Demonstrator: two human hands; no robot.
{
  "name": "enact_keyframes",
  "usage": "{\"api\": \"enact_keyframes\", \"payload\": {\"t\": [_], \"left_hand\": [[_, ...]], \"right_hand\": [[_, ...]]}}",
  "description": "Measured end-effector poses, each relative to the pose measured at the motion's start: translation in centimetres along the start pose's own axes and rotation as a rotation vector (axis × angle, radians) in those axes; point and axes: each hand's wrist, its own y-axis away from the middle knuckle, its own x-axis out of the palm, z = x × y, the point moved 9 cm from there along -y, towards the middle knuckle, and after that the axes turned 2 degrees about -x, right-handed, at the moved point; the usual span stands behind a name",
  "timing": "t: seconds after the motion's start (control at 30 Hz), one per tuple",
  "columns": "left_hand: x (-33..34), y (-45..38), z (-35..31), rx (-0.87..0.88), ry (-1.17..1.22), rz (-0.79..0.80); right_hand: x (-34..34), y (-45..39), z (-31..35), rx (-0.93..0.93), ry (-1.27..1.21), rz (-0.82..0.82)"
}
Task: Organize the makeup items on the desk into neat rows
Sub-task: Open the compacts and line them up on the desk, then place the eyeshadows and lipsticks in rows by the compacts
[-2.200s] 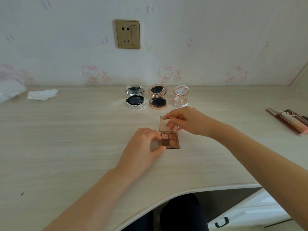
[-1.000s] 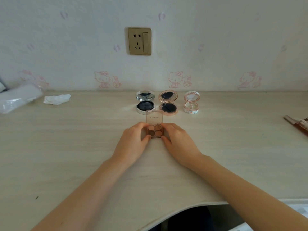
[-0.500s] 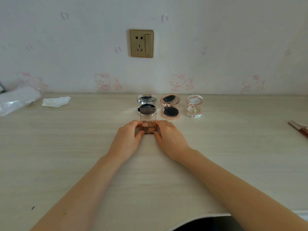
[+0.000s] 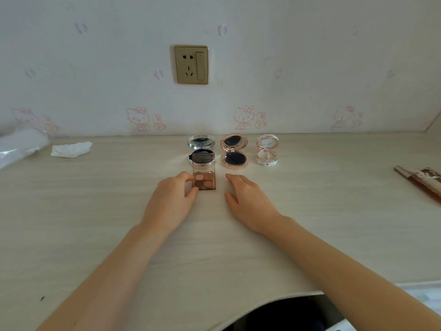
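Silver compact partly behind palette lid.

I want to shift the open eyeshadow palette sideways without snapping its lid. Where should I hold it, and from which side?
Grip the flat base of the eyeshadow palette by its left and right edges, coming from the near side. The clear lid stands upright at the far edge, close to the silver compact, so leave it alone. The left hand already touches the left edge.

Both forearms reach far; the left hand pinches with curled fingers, the right hand rests flat, fingers relaxed.
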Motion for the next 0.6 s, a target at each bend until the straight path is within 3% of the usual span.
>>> {"api": "enact_keyframes", "payload": {"t": [0.17,0.6], "left_hand": [[0.1,1.2,-3.9,0.121,-0.021,-0.046],[10.9,4.0,-19.7,0.455,-0.011,0.177]], "right_hand": [[-2.8,2.9,-2.7,0.013,0.076,-0.029],[-13.8,13.3,-14.8,0.168,0.376,-0.152]]}}
